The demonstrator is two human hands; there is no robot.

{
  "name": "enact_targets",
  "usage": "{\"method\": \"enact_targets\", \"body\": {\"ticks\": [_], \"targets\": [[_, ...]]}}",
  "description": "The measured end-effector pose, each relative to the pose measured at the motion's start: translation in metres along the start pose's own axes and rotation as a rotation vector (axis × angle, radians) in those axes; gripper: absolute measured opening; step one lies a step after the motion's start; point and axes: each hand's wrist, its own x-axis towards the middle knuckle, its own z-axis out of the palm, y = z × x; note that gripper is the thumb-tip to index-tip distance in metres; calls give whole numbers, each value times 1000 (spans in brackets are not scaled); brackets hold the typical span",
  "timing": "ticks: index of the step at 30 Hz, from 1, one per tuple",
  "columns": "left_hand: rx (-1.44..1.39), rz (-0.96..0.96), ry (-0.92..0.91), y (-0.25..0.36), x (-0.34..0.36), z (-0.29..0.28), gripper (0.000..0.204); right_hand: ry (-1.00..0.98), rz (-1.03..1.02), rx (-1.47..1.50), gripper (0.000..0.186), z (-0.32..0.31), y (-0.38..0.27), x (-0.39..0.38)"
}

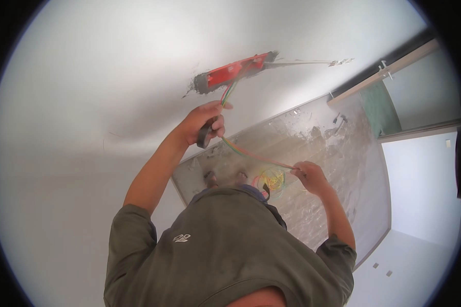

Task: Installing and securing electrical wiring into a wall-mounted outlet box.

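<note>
A long red electrical back box point(236, 70) sits in the white wall with dark grey mortar around it. Red, green and yellow electrical wires point(229, 93) come out of it and run down through my left hand point(206, 122), whose fingers are closed on them. That same hand also holds a roll of black tape point(205, 134) against the palm. Lower and to the right, my right hand point(311, 177) pinches the far end of the wires, which sag slightly between both hands. Its fingertips partly hide the wire ends.
A coil of yellow, green and red wire point(271, 180) lies on the dusty, stained floor point(338, 169) by my feet. Farther off on the floor is a hammer-like tool point(340, 124). A pale cable point(305, 63) stretches right from the box along the wall. A door frame point(420, 130) stands at right.
</note>
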Motion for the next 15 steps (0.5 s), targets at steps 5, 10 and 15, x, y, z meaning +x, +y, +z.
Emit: {"method": "enact_targets", "body": {"ticks": [5, 10, 15], "targets": [[-178, 54, 126, 23, 15, 28, 35, -115, 105, -31, 19, -29, 32, -15], [-237, 134, 82, 14, 57, 51, 31, -217, 222, 143, 21, -53, 71, -38], [-73, 36, 121, 10, 68, 62, 19, -274, 34, 129, 16, -73, 68, -25]]}}
